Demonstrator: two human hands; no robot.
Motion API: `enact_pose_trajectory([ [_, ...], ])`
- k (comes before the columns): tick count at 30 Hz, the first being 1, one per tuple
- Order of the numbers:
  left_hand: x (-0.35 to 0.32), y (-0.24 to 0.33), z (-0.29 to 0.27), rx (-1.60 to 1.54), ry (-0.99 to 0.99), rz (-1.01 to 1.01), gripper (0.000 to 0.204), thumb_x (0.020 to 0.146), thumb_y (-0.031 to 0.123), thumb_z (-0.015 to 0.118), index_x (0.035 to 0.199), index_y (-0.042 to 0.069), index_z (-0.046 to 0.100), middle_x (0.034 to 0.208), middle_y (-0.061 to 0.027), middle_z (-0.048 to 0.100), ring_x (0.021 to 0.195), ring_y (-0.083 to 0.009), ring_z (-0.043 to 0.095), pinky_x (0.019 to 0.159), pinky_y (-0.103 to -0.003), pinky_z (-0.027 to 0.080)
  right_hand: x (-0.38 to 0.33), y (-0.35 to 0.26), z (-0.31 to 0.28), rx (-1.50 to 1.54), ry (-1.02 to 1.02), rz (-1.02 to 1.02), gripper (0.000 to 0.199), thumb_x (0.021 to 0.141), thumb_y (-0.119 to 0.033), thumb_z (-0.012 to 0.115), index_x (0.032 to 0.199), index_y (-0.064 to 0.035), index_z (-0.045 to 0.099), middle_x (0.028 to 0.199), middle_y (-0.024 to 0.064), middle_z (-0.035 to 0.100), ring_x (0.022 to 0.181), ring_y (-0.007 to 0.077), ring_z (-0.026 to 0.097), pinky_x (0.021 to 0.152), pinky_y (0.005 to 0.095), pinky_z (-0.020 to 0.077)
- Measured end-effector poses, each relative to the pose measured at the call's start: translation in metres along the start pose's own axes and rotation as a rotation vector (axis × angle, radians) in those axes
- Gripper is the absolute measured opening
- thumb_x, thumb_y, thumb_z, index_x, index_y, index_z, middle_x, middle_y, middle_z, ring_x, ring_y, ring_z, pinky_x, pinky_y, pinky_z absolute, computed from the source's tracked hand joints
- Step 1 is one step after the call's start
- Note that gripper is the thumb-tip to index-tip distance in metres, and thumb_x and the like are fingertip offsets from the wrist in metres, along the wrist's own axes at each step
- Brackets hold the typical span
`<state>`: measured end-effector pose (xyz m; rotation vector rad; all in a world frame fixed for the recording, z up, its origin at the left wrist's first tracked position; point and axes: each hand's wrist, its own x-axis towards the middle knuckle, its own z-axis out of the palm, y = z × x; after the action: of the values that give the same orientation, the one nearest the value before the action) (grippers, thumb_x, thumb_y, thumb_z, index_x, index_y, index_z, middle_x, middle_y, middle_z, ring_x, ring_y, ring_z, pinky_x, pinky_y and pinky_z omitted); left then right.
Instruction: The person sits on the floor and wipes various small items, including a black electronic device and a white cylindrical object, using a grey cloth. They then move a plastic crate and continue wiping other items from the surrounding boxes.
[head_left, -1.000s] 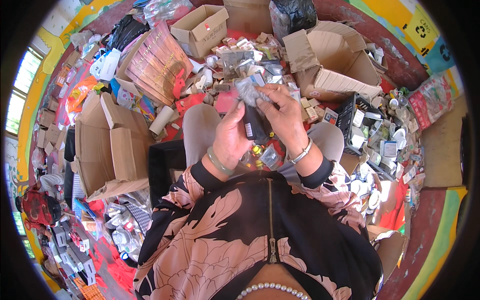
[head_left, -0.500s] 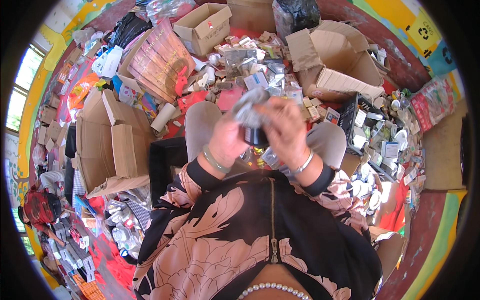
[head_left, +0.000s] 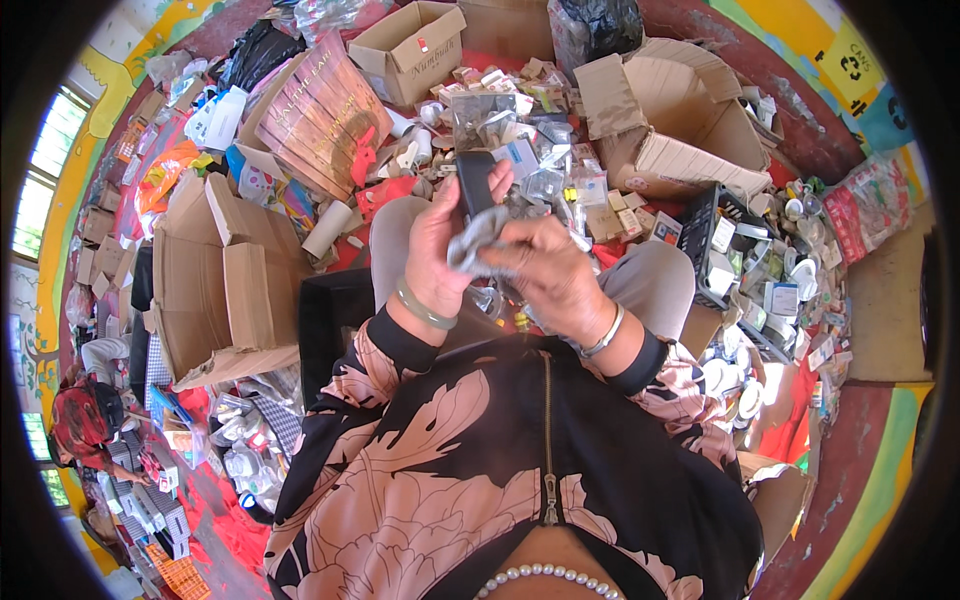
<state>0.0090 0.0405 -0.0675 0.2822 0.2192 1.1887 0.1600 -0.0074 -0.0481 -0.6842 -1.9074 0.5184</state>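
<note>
My left hand (head_left: 432, 255) is wrapped round a black, flat-sided object (head_left: 477, 184), which stands up between thumb and fingers; its exact kind does not show. A crumpled grey cloth (head_left: 480, 243) lies against the lower part of that object and hides it. The cloth is pinched in the closed fingers of my right hand (head_left: 562, 278), just to the right of my left palm. Both hands are raised above my lap, between my grey-trousered knees (head_left: 655, 280).
Ahead lies a heap of small boxes and clear plastic pieces. Open cardboard cartons stand at left (head_left: 240, 290), at the back (head_left: 410, 55) and at right (head_left: 690, 110). A black crate (head_left: 705, 240) sits beside my right knee. At far left another person (head_left: 85, 420) is partly visible.
The grey cloth has moved down and left with my right hand. The black object, mostly covered and lower before, now rises into view above the cloth in my left hand.
</note>
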Motion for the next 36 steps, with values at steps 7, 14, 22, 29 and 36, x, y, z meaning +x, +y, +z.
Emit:
enact_pose_trajectory([
  [7,0.002,0.018,0.019,-0.497,-0.023,0.006,0.043,0.09,0.013,0.044,0.124,-0.011,0.036,0.13,-0.0288,0.036,0.127,-0.0362,0.028,0.095,-0.042,0.043,-0.014,0.027,-0.017,-0.258,0.169,0.219,0.029,0.066,0.007,0.06,0.093,-0.0022,0.064,0.094,0.0094,0.056,0.088,0.0242,0.055,0.077,0.0313,0.045],
  [14,0.002,0.012,0.031,-0.182,0.031,0.135,0.043,0.087,0.03,0.054,0.11,-0.006,0.05,0.117,-0.0242,0.049,0.117,-0.0341,0.043,0.095,-0.04,0.041,0.014,-0.003,-0.039,0.24,0.256,0.414,0.033,0.084,-0.006,0.055,0.115,0.0014,0.054,0.124,0.0132,0.047,0.115,0.0212,0.044,0.097,0.0306,0.0336],
  [22,-0.007,-0.01,0.041,-0.083,-0.022,-0.012,0.045,0.088,0.025,0.042,0.121,-0.005,0.041,0.125,-0.0207,0.047,0.119,-0.0294,0.043,0.104,-0.037,0.03,0.019,-0.03,-0.001,-0.346,0.003,-0.025,0.057,0.063,0.003,0.066,0.117,0.0051,0.048,0.122,0.0191,0.044,0.112,0.0355,0.046,0.096,0.0383,0.0382],
  [29,-0.011,-0.007,0.045,0.003,-0.243,0.041,0.053,0.081,0.019,0.048,0.128,-0.003,0.035,0.134,-0.0227,0.037,0.126,-0.0317,0.035,0.107,-0.038,0.025,-0.002,-0.014,-0.014,0.252,0.193,0.265,0.035,0.075,0.0,0.058,0.109,0.0018,0.051,0.105,0.0118,0.056,0.094,0.023,0.056,0.084,0.0342,0.0457],
  [36,-0.013,-0.001,0.031,0.159,-0.314,0.057,0.075,0.069,0.016,0.059,0.134,-0.003,0.027,0.128,-0.0198,0.042,0.118,-0.0288,0.043,0.105,-0.035,0.026,-0.011,0.019,-0.069,1.064,0.491,0.507,0.041,0.091,-0.018,0.044,0.128,-0.0013,0.039,0.117,0.0108,0.053,0.098,0.0187,0.056,0.085,0.0299,0.0461],
])
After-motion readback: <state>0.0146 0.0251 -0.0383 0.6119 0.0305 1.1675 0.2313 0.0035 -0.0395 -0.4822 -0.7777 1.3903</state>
